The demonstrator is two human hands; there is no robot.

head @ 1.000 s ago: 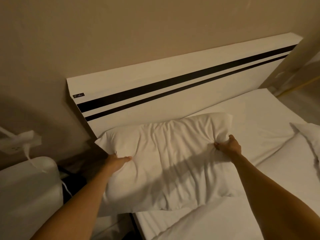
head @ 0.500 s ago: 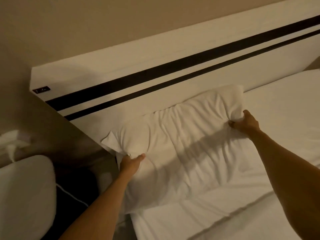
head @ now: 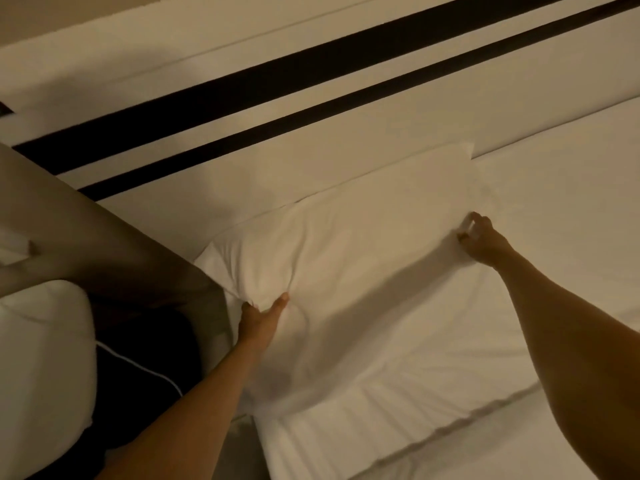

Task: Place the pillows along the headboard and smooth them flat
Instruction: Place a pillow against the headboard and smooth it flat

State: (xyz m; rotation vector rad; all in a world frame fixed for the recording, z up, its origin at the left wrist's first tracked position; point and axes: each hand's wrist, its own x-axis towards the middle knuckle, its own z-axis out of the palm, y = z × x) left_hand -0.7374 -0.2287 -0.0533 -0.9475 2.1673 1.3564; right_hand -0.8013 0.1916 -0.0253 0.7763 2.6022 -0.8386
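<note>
A white pillow (head: 363,271) lies on the bed at its left corner, its far edge against the white headboard (head: 311,133) with two black stripes. My left hand (head: 261,318) pinches the pillow's near-left edge, thumb on top. My right hand (head: 483,239) grips the fabric at the pillow's right edge. The pillow's cover is creased around the left hand.
White sheet covers the mattress (head: 561,188) to the right of the pillow. A gap beside the bed at left holds a dark floor with a white cable (head: 145,370) and a white padded object (head: 41,368). Beige wall (head: 69,220) stands at left.
The pillow has come down from the air onto the mattress and slid back against the headboard. Both hands moved forward with it, and the view closed in.
</note>
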